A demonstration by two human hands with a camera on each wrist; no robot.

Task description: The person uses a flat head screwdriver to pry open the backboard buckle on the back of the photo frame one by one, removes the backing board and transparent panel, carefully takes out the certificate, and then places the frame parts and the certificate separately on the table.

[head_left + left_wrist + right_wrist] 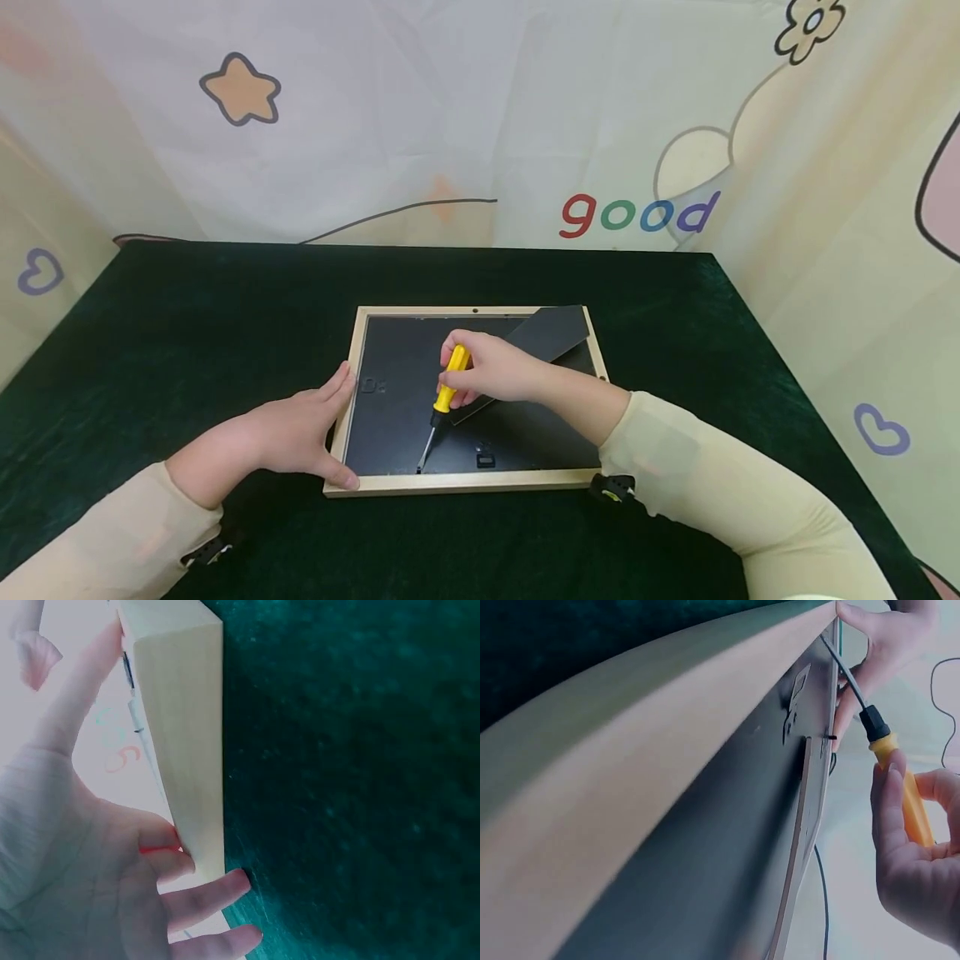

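A picture frame (465, 482) of pale wood lies back side up, with its black backing board (405, 367) showing. My right hand (491, 367) grips the yellow handle of a screwdriver (452, 379). Its metal tip meets the board close to the frame's near edge, left of the middle; the right wrist view also shows the screwdriver (901, 787) slanting to that edge. My left hand (300, 425) rests against the frame's left side, thumb on the near left corner and fingers along the outer edge. In the left wrist view, the fingers of the left hand (97, 862) are spread beside the wooden side.
A black stand flap (555, 329) lies slanted across the backing, toward the far right corner. Small metal hangers (486, 460) sit on the board. Dark green cloth (225, 317) covers the table, and a printed curtain (390, 108) hangs behind it.
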